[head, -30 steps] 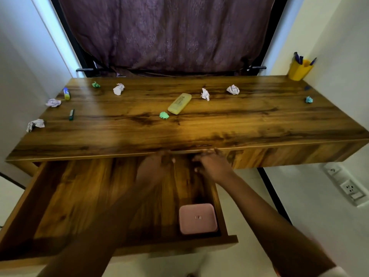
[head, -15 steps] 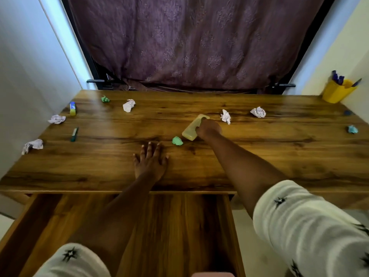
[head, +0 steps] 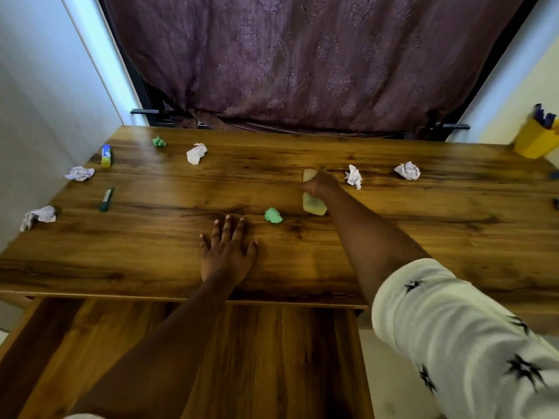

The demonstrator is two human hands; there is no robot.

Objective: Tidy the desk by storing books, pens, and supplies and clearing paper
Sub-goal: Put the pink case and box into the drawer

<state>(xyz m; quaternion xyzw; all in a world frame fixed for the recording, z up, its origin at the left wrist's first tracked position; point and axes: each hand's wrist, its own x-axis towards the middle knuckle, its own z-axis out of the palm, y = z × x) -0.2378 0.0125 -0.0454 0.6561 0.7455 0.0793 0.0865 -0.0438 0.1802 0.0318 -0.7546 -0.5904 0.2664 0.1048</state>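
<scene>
From the head view, the right hand [head: 321, 183] reaches far over the brown wooden bench [head: 423, 237] and is wrapped around the middle of a pale yellow oblong case [head: 314, 204], whose near end sticks out below the hand and whose far end shows just above it; whether the case is lifted or rests on the wood cannot be told. The left hand [head: 227, 252] lies flat on the bench, palm down, fingers spread wide and holding nothing.

Between the two hands, just left of the case's near end, sits a small crumpled green paper ball [head: 273, 215]. Just right of the right hand lies a crumpled white paper wad [head: 354, 176], and further right another white crumpled paper [head: 407, 170]. Well left of the left hand lie a dark green pen [head: 107, 199], a yellow-and-blue glue stick [head: 106, 155] and two white paper wads at the bench's left edge. Far right of the right hand, a yellow pen cup [head: 534, 142] stands at the back corner. Below both forearms, the wooden drawer [head: 272, 358] stands pulled out.
</scene>
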